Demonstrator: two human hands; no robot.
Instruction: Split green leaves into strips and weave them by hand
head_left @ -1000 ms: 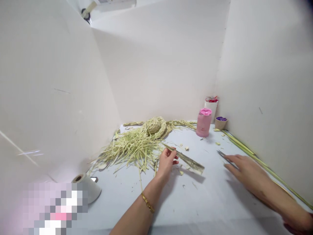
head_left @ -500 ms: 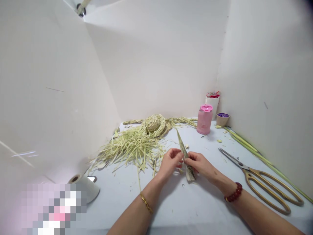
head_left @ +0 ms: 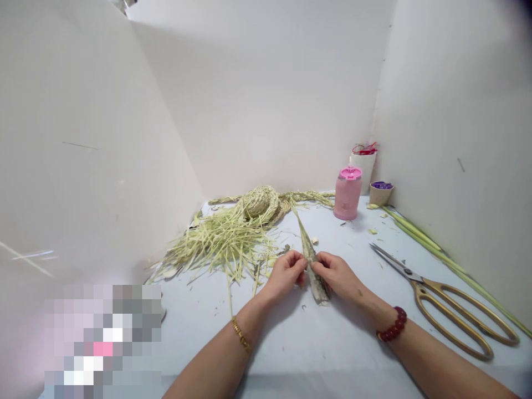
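Between my hands is a dried husk [head_left: 318, 287], wide and pale at the near end and tapering to a green-grey point at the far end. My left hand [head_left: 287, 273] pinches its left edge with thumb and fingers. On the other side my right hand [head_left: 337, 275] grips the husk, its thumb lying on top and the other fingers out of sight beneath. Just left of my hands spreads a heap of pale green straw strips [head_left: 220, 238]. Behind the heap rests a coiled braided straw piece [head_left: 260, 204].
Large gold-handled scissors [head_left: 419, 282] lie open on the right. Long green stalks [head_left: 440, 252] run along the right wall. At the back right stand a pink bottle [head_left: 348, 195], a white cup [head_left: 364, 169] with red strands and a small tan cup [head_left: 381, 195] with purple bits.
The view has tilted down slightly, so things sit a little higher in the picture. Both hands stay on the husk, with my left fingers now closer against its edge.
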